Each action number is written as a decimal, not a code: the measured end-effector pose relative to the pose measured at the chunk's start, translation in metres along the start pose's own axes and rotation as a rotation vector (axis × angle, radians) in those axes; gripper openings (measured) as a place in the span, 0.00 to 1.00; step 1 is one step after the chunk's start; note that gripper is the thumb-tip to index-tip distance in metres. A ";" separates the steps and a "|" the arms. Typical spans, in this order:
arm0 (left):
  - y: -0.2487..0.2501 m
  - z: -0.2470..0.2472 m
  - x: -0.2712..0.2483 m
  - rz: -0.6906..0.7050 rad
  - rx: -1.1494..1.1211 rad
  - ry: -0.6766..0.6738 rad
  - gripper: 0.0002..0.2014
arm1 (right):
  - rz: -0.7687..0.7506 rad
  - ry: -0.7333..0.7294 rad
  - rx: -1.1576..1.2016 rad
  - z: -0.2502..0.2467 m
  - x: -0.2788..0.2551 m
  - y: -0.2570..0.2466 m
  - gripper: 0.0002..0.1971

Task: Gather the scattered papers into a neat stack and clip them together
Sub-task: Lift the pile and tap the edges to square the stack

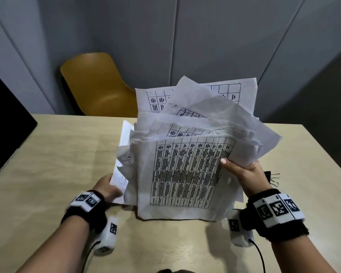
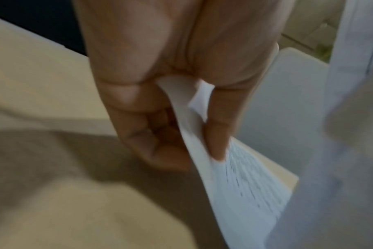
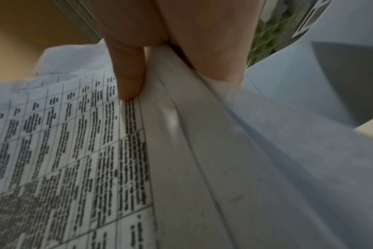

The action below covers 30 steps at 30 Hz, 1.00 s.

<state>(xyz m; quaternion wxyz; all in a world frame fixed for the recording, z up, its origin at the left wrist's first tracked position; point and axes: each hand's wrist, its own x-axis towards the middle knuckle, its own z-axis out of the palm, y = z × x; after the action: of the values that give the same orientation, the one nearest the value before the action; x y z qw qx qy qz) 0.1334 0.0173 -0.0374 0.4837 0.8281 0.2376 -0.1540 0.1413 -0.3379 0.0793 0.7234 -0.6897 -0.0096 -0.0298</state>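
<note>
Your right hand (image 1: pixel 242 174) clamps the papers (image 1: pixel 185 170) upright on the table (image 1: pixel 47 154); your left hand (image 1: pixel 106 186) pinches one sheet (image 2: pixel 241 176) beside them.

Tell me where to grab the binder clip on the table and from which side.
Pinch the binder clip's two wire handles, approaching from the right: they point right, clear of the right hand and the paper bundle hiding its black body. Free a hand first; the left hand holds a sheet.
</note>
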 end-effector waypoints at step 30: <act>0.063 -0.007 -0.053 0.361 -0.667 -0.399 0.30 | 0.162 -0.080 0.177 -0.005 0.003 0.001 0.29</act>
<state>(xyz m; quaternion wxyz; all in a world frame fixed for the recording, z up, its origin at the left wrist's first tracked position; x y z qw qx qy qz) 0.1231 -0.0158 0.0382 0.7808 0.6086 0.0274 -0.1387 0.1437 -0.3434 0.0779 0.7805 -0.6223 0.0147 0.0573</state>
